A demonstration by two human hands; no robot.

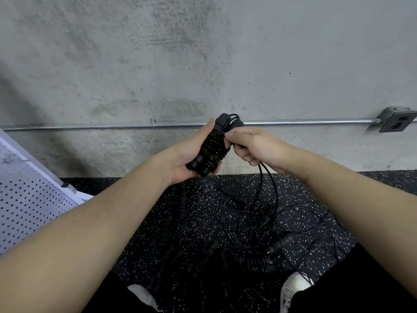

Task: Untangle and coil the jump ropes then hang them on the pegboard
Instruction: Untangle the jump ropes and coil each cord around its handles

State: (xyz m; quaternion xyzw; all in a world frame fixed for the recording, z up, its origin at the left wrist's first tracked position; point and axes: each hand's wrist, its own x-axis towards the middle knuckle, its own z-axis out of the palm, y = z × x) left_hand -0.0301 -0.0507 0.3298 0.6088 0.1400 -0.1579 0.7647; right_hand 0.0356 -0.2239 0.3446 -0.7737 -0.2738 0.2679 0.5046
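Tangled jump ropes point(259, 227) sprawl across the speckled floor point(140, 213) at six o'clock, awaiting their turn, while the white pegboard point(29, 199) leans at nine o'clock, still bare. At centre, the left hand point(189, 159) clasps a rope's paired handles point(208, 150) as a spool; right-hand point(255, 146) fingers point(237, 134) pinch its cord point(267, 184), apparently winding it tight for hanging.

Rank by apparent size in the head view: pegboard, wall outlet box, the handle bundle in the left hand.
1. pegboard, largest, though cut off by the frame edge and nearer the camera.
2. handle bundle, held in the left hand.
3. outlet box, slightly smaller; it sits farther away, so close call.
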